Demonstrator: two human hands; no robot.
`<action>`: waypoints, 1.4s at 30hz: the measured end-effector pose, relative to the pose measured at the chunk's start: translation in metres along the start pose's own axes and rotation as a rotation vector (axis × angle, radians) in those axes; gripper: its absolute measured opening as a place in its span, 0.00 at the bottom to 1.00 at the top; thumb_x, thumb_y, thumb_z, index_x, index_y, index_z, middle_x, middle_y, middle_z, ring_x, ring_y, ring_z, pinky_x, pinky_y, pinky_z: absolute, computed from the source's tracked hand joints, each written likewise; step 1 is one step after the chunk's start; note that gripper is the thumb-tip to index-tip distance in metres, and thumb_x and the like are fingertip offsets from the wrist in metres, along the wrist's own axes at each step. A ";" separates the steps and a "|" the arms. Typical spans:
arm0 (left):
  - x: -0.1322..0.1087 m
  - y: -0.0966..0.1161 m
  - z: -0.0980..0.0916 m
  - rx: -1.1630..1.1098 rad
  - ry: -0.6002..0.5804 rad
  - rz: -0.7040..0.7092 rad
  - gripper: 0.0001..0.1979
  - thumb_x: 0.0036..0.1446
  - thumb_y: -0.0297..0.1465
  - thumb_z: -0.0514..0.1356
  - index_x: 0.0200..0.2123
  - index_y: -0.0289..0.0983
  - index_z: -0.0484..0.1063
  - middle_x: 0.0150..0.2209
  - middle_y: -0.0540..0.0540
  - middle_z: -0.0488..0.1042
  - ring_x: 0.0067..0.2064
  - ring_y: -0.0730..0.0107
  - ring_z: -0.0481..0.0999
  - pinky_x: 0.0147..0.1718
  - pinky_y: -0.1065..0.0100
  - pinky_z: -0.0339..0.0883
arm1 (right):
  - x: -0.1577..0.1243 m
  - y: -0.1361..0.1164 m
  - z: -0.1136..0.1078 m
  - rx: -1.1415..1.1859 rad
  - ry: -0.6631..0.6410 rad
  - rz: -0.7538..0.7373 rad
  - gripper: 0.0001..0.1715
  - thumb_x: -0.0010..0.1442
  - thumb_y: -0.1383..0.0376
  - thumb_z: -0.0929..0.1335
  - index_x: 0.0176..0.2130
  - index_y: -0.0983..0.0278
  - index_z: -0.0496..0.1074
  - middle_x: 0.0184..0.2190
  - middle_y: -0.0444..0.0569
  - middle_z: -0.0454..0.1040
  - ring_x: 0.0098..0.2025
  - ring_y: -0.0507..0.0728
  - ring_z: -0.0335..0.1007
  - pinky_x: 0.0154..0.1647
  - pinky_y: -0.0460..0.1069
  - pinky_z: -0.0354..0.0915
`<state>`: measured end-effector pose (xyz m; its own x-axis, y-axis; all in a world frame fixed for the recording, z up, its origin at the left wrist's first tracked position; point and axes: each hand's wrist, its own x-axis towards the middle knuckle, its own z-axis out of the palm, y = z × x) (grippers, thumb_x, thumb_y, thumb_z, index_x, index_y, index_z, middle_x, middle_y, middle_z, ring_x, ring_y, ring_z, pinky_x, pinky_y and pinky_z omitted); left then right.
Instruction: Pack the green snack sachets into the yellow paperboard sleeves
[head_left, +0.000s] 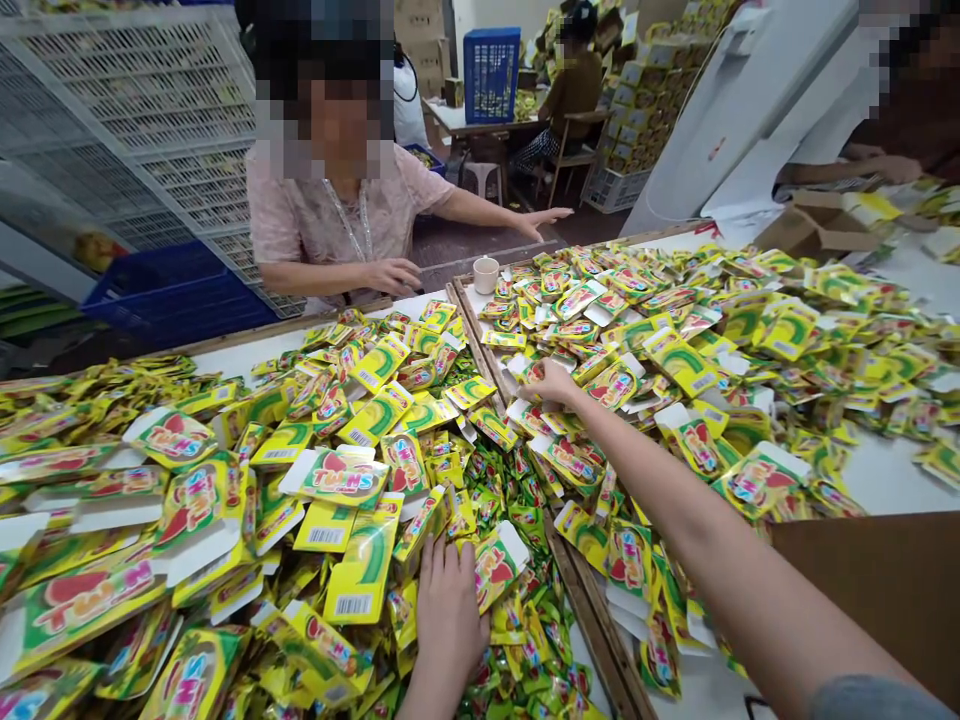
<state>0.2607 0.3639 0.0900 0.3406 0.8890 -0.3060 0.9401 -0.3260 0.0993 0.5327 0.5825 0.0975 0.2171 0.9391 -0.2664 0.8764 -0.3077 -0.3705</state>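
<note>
My left hand lies back-up on the heap in front of me, fingers stretched out over small candy packets. A yellow carton is just beyond its fingertips, and a printed carton with an open white flap lies to its right. My right arm reaches forward across the wooden divider. At the arm's end, my right hand is closed at the heap on the right. Its fingertips are among cartons, and what they grip, if anything, cannot be made out. Green and yellow candy packets fill the space between the hands.
Flat cartons pile up on both sides of the divider. A small cup stands at the far edge. Opposite me a person stretches an arm over the edge. A cardboard box is at right; blue crates stand behind.
</note>
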 end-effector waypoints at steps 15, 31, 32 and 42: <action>-0.001 0.003 -0.007 0.008 0.051 0.021 0.24 0.41 0.34 0.64 0.44 0.35 0.68 0.40 0.42 0.71 0.53 0.53 0.66 0.64 0.53 0.41 | -0.026 0.029 -0.099 0.211 0.455 0.292 0.39 0.48 0.56 0.72 0.52 0.70 0.58 0.46 0.65 0.68 0.47 0.68 0.65 0.44 0.59 0.63; -0.003 0.006 -0.008 0.053 0.065 0.009 0.24 0.41 0.32 0.63 0.45 0.35 0.68 0.42 0.43 0.70 0.53 0.54 0.66 0.62 0.56 0.44 | -0.050 -0.012 -0.007 -0.160 -0.254 -0.276 0.22 0.51 0.54 0.72 0.43 0.63 0.73 0.44 0.52 0.75 0.46 0.60 0.71 0.47 0.54 0.64; -0.005 0.006 -0.007 0.049 0.052 0.010 0.25 0.42 0.33 0.64 0.46 0.35 0.67 0.43 0.42 0.70 0.53 0.53 0.66 0.62 0.56 0.44 | -0.050 -0.006 -0.010 -0.156 -0.261 -0.286 0.26 0.46 0.55 0.74 0.44 0.62 0.73 0.45 0.52 0.74 0.48 0.61 0.69 0.47 0.53 0.63; 0.027 0.047 -0.056 -0.026 0.073 0.115 0.27 0.55 0.38 0.56 0.57 0.35 0.61 0.48 0.39 0.70 0.51 0.53 0.67 0.55 0.53 0.55 | -0.072 0.067 -0.038 -0.044 -0.147 -0.229 0.13 0.56 0.65 0.69 0.43 0.64 0.72 0.38 0.51 0.75 0.40 0.58 0.71 0.41 0.52 0.65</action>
<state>0.3147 0.3900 0.1393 0.4456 0.8673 -0.2218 0.8943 -0.4198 0.1549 0.5918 0.5001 0.1255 -0.0504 0.9501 -0.3079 0.9141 -0.0803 -0.3975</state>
